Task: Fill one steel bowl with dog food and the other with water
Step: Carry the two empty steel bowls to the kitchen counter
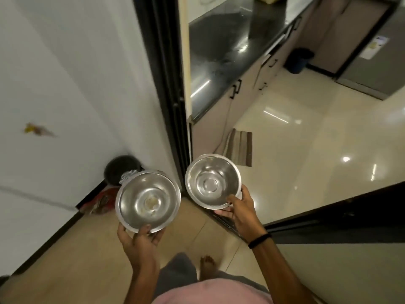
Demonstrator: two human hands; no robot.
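I hold two steel bowls in front of me above the floor. My left hand (140, 242) grips the near rim of the larger steel bowl (149, 200), which has a few pale crumbs at its bottom. My right hand (240, 210) grips the near rim of the smaller steel bowl (213, 182), which looks bare and shiny inside. The two bowls sit side by side, a small gap between them. A red printed bag (102, 200) lies on the floor by the wall, partly hidden behind the left bowl.
A black door frame (166, 84) rises straight ahead, opening onto a kitchen with a dark counter (223, 47) and cabinets. A striped mat (240, 147) lies on the glossy floor. A black bin (120, 168) stands by the white wall, another dark bin (299, 60) near the fridge (377, 55).
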